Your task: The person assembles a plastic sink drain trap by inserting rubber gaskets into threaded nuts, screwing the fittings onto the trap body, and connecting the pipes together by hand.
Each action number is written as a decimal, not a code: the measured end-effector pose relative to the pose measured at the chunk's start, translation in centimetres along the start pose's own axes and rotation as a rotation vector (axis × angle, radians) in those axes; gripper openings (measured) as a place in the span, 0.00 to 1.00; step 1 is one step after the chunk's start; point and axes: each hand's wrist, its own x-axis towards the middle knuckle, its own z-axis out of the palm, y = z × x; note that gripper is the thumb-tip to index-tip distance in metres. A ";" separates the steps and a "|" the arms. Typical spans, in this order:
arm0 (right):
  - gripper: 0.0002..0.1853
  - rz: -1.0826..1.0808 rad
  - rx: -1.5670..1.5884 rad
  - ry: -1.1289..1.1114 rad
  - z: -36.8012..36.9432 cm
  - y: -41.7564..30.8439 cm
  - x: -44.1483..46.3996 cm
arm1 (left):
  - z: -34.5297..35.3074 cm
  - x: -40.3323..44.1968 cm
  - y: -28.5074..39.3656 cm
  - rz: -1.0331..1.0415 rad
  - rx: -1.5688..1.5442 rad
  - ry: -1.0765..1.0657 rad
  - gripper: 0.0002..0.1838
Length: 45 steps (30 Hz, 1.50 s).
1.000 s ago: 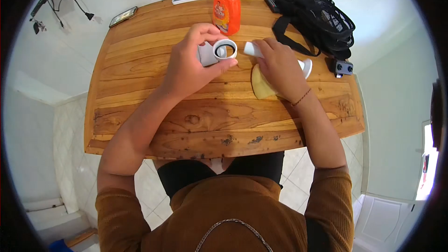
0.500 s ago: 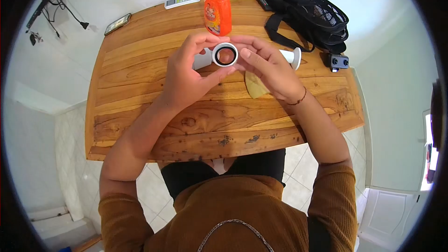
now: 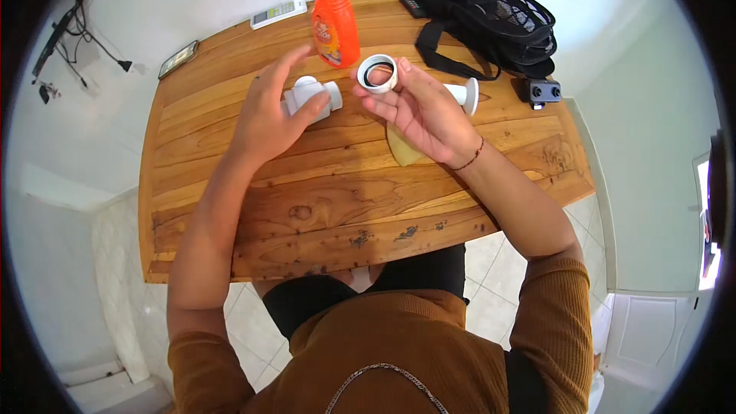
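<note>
Between the thumb and fingers of my right hand (image 3: 425,111) is a white plastic pipe ring (image 3: 393,79) with a black inner seal, its opening facing up toward me. My left hand (image 3: 264,119) has thumb and fingers spread apart beside a white plastic pipe fitting (image 3: 308,92) with several short openings. Its thumb overlaps the fitting's near side; whether they touch I cannot tell. Behind my right hand lies a white flanged tube (image 3: 471,96), partly hidden. A yellowish flat piece (image 3: 402,147) sticks out below that hand.
An orange spray bottle (image 3: 335,24) stands behind the hands. Along the back of the wooden table (image 3: 307,215) are a phone (image 3: 179,60), a white remote (image 3: 278,14) and a black remote (image 3: 407,0). A black bag (image 3: 491,23) and small camera (image 3: 543,92) occupy the right.
My hands have moved apart. The left has shifted left and opened beside the fitting, while the right keeps the ring, now tilted. The whole view has shifted slightly.
</note>
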 end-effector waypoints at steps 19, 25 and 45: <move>0.13 -0.095 0.042 0.018 -1.1 -0.2 0.1 | -1.1 1.4 1.9 -0.763 -1.290 0.108 0.29; 0.15 -0.072 0.023 0.058 -0.7 0.2 0.0 | -0.5 0.4 1.8 -0.830 -1.506 -0.033 0.30; 0.23 0.049 -0.091 0.032 0.5 2.0 -0.4 | 0.3 0.1 5.4 -0.540 -0.859 0.084 0.30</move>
